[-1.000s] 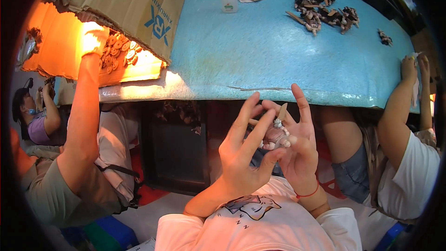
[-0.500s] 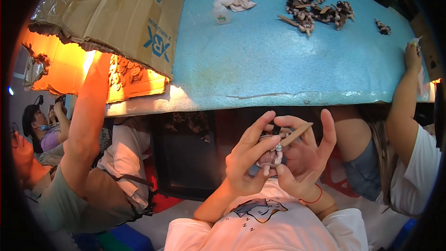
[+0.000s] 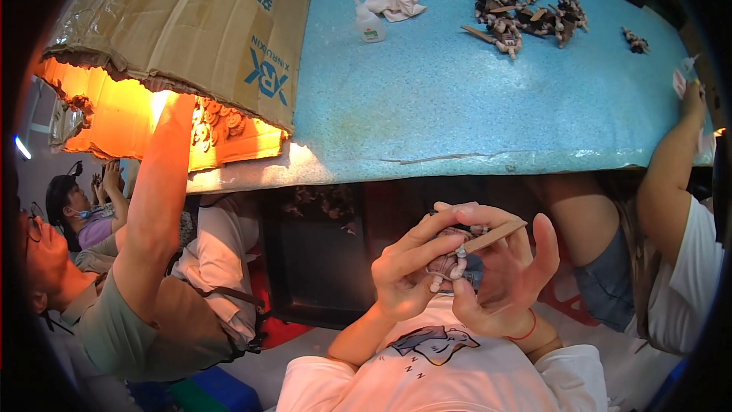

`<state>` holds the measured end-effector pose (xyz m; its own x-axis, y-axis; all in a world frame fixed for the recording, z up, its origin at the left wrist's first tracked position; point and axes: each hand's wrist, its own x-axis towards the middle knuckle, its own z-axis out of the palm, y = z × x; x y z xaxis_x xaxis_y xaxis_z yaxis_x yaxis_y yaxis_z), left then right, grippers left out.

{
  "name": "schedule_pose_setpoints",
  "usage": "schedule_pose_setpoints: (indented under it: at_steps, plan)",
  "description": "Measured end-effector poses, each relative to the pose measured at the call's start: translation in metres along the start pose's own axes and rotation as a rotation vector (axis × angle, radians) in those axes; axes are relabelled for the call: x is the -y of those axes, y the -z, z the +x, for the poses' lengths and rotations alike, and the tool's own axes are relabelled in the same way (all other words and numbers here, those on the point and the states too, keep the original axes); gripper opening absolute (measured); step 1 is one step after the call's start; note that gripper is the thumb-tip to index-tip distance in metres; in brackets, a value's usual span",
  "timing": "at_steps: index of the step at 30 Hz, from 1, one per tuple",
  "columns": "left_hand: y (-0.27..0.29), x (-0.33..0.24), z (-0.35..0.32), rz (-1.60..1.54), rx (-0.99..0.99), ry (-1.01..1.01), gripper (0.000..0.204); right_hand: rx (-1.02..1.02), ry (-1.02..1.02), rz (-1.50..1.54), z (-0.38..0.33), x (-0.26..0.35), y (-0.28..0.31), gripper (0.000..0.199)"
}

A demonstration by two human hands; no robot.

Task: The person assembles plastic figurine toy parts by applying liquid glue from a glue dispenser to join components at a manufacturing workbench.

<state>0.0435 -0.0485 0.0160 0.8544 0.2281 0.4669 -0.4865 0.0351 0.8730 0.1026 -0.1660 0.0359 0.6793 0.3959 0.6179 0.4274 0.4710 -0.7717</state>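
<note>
- A second ago the flat tan blade (image 3: 496, 236) poked upward; now it slants off rightward across the right hand (image 3: 505, 284)
- The small figurine (image 3: 444, 264) is between both hands, just short of the blue table (image 3: 366, 122)
- The left hand (image 3: 404, 275) has fingers and thumb pressed on it; the right curls around, one outer finger raised, though from here I can't tell whether it grips
- On the table: one bottle (image 3: 370, 29), one cloth (image 3: 402, 1), one piece apart (image 3: 634, 41), one heap of figurines (image 3: 505, 34) too tangled to count
- The held one looks pinkish, with a brownish torso
</note>
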Motion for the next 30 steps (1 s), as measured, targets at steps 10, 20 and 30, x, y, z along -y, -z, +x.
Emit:
schedule_pose_setpoints:
  at_steps: [10,20,30]
  plan:
    - [-0.003,0.000,-0.005,0.020,-0.072,0.018,0.042,0.079,-0.023,-0.129,0.003,0.003,0.005,0.074]
    - [-0.006,-0.016,0.001,0.272,-0.117,0.050,0.042,-0.003,-0.311,0.346,0.006,0.001,0.005,0.069]
    - [0.003,-0.020,-0.002,-0.488,-0.335,0.506,0.045,0.080,-0.220,-0.304,0.015,0.009,0.009,0.059]
